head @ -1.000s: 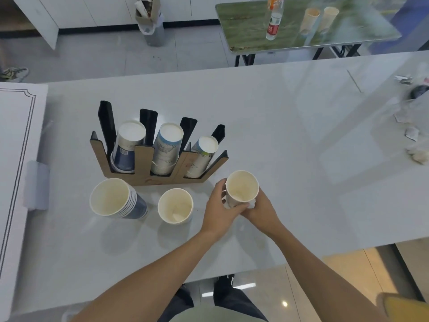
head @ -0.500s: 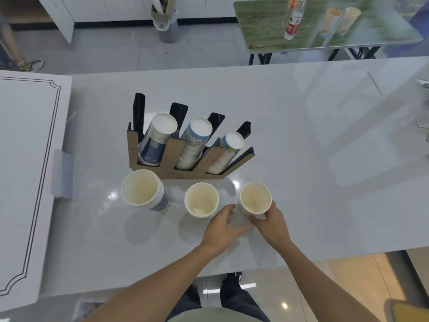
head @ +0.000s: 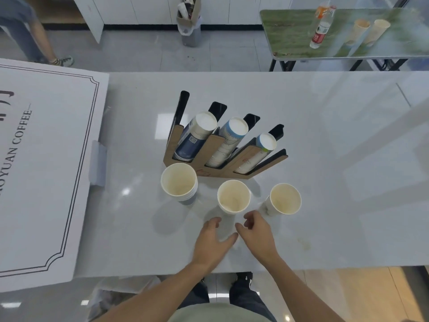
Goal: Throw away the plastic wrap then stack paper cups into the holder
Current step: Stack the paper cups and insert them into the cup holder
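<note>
A wooden and black cup holder (head: 214, 156) stands on the white counter (head: 325, 159) with three slanted stacks of paper cups in its slots. In front of it stand three upright cup stacks: a left stack with blue print (head: 179, 182), a middle cup (head: 233, 196) and a right cup (head: 285, 199). My left hand (head: 212, 240) and my right hand (head: 256, 231) hover just in front of the middle cup, fingers apart, holding nothing. No plastic wrap shows on the counter.
A large white board printed with "COFFEE" (head: 39, 173) covers the counter's left end. A bin with a bag (head: 190, 26) stands on the floor beyond. A green table (head: 343, 33) at the back right carries a bottle and two cups. A person's legs (head: 34, 36) are at top left.
Both hands let go of the right cup, which now stands on the counter, and drew back toward me to the left. The view shifted left.
</note>
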